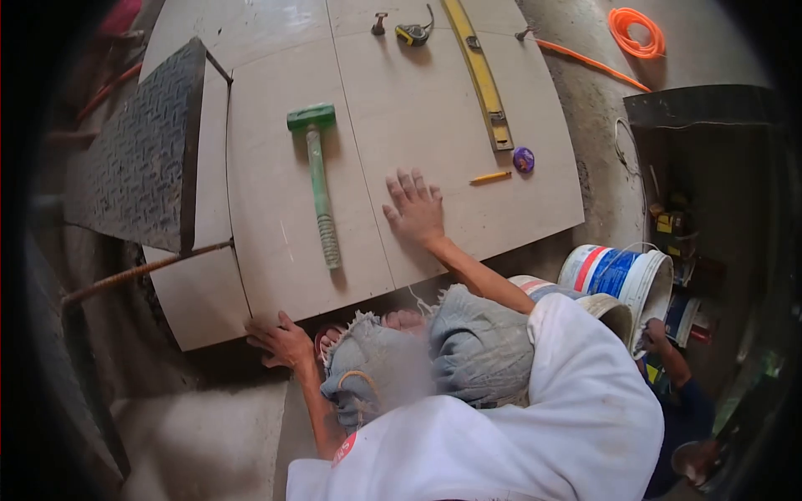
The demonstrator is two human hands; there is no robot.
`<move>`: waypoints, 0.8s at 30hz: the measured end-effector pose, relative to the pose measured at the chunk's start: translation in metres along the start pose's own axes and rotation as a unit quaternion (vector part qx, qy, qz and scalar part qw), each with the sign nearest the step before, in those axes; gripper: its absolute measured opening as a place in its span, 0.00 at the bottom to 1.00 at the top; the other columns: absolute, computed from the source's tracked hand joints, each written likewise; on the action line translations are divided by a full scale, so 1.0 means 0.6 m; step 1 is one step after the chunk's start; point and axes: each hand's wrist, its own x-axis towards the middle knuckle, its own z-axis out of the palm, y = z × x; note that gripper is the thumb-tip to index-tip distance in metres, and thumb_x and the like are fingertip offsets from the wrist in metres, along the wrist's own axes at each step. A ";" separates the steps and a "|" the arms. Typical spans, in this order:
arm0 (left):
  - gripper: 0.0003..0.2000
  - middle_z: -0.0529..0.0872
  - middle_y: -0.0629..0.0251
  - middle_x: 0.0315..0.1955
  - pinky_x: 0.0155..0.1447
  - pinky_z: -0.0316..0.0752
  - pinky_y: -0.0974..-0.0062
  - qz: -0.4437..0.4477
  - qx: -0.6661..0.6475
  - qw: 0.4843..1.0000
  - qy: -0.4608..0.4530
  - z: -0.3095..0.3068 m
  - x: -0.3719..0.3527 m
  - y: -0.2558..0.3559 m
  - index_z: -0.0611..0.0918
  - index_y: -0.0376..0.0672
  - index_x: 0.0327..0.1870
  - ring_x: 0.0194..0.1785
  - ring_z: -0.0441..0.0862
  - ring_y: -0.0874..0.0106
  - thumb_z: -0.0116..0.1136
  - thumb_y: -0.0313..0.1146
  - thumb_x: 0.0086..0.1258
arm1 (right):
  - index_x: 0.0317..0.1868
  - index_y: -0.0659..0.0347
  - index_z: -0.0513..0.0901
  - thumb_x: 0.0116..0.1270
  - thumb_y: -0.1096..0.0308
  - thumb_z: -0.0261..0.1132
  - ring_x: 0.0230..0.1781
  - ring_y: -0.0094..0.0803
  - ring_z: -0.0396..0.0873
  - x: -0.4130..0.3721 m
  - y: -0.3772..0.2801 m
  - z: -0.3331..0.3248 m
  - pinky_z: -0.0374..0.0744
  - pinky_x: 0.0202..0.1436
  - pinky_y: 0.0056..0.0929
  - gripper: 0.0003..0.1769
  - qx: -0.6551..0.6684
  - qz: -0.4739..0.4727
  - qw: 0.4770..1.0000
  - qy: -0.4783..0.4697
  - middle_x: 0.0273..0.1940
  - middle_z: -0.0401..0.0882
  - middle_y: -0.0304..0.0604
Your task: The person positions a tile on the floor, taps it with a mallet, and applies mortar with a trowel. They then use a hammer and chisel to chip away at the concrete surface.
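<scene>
My right hand (415, 207) lies flat on a large pale tile (455, 225), fingers spread, close to the seam with the neighbouring tile (276, 209). At that tile's lower left corner rests my left hand (282, 342), its fingers apart over the edge and nothing visible in them. A green mallet (321, 188) lies left of my right hand, head pointing away from me. To the right of the same hand are a yellow pencil (490, 178), a small round purple object (523, 160) and a long yellow spirit level (478, 75). Farther off sits a tape measure (413, 33).
A tread-plate metal step (150, 150) on a rebar frame stands at the left. White buckets (616, 271) lie tipped at my right, where another person's hand (656, 334) reaches to one. An orange hose (637, 33) is coiled on the floor at the upper right.
</scene>
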 end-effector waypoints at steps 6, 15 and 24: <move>0.35 0.51 0.58 0.76 0.62 0.54 0.33 -0.016 -0.007 1.000 0.005 0.020 -0.007 -0.005 0.54 0.46 0.75 0.77 0.50 0.53 0.43 0.56 0.73 | 0.73 0.40 0.60 0.69 0.41 0.48 0.77 0.42 0.49 -0.009 -0.003 0.010 0.55 0.68 0.61 0.34 0.002 0.019 0.999 -0.029 0.75 0.54 0.38; 0.26 0.71 0.41 0.62 0.70 0.61 0.57 -0.106 -0.347 0.926 0.104 -0.003 -0.024 -0.037 0.68 0.29 0.63 0.66 0.68 0.49 0.56 0.32 0.66 | 0.73 0.45 0.62 0.71 0.44 0.50 0.76 0.38 0.51 -0.003 0.028 0.088 0.55 0.71 0.46 0.33 -0.044 -0.066 0.992 0.103 0.75 0.56 0.36; 0.25 0.72 0.39 0.59 0.65 0.69 0.54 -0.472 -0.517 0.699 0.146 0.052 0.165 -0.119 0.69 0.28 0.61 0.61 0.74 0.46 0.48 0.42 0.73 | 0.75 0.37 0.56 0.73 0.42 0.45 0.77 0.35 0.48 -0.004 0.019 0.059 0.52 0.70 0.45 0.33 -0.044 -0.044 0.996 0.055 0.77 0.50 0.31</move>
